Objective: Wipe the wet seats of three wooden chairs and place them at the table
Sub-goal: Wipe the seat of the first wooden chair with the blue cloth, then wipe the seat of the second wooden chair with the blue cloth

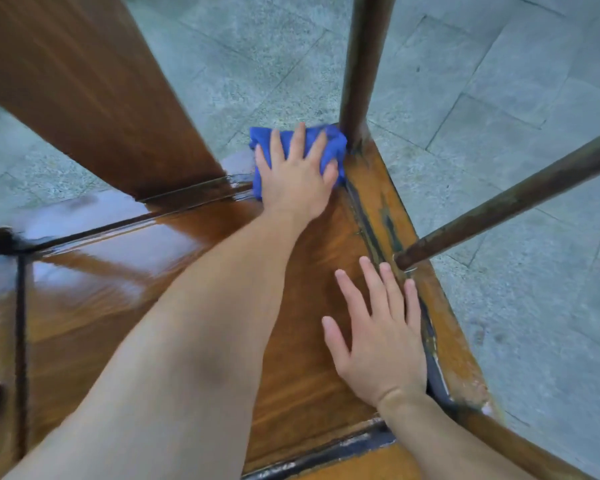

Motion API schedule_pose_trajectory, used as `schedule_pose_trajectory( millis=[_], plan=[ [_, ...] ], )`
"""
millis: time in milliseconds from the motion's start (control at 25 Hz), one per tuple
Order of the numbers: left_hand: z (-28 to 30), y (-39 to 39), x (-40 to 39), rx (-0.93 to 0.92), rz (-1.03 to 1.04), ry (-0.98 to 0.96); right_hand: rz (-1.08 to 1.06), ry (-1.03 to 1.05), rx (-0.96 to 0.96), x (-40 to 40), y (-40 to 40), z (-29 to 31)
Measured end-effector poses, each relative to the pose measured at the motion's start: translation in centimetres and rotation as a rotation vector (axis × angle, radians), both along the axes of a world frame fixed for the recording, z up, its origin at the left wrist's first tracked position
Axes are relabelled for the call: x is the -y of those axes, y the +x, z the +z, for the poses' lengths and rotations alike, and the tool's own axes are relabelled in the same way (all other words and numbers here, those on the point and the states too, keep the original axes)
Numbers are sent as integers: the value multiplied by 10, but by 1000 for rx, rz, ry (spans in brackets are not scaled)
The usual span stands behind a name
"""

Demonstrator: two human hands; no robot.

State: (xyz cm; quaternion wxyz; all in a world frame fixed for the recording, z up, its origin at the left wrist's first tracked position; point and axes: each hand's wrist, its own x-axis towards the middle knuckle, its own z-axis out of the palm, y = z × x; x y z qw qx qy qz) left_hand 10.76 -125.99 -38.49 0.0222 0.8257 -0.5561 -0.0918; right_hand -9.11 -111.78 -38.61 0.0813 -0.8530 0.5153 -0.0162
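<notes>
I look straight down on a wooden chair seat (pixel 302 306). My left hand (pixel 297 174) reaches across it and presses a crumpled blue cloth (pixel 329 143) onto the seat's far right corner, beside a dark upright post (pixel 361 64). My right hand (pixel 378 337) lies flat on the seat near its right edge, fingers spread, holding nothing. The left part of the seat (pixel 101 265) shines with water. The right frame strip (pixel 388 202) is worn and stained.
The chair's broad back splat (pixel 84 84) rises at the upper left. A dark slanted rail (pixel 506 199) runs from the seat's right edge up to the right. Grey stone paving (pixel 499 81) surrounds the chair.
</notes>
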Motion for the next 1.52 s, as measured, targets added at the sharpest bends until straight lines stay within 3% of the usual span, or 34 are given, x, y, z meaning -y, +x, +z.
schedule_pose_trajectory(
  millis=[160,240,320,440,640,720,800,920,1000,1080,1240,1400,1520],
  plan=[
    [18,29,73,-222,148,146,6,-9,-10,-3,-4,-4],
    [16,35,67,-175,135,136,12,-18,2,0,-2,-3],
    [3,20,17,-50,-4,-54,2,-31,5,4,-4,-5],
    [-4,6,-91,-58,-188,-118,-10,-29,13,2,-5,-5],
    [9,-26,-277,-47,-8,-32,-57,19,36,-1,1,4],
    [16,-50,-339,-103,209,58,-68,85,45,-15,14,20],
    [31,-71,-374,-206,397,164,56,144,104,-55,33,38],
    [51,-69,-395,-285,399,177,230,435,112,-125,63,62],
    [61,-43,-405,-294,394,114,154,666,141,-141,81,71],
    [66,-14,-408,-284,364,206,-18,842,163,-136,92,68],
    [83,13,-407,-278,435,358,-14,859,38,-128,97,67],
    [102,7,-417,-458,588,98,76,825,159,-122,92,103],
    [146,10,-414,-754,638,-202,132,799,310,-105,88,160]
  ],
)
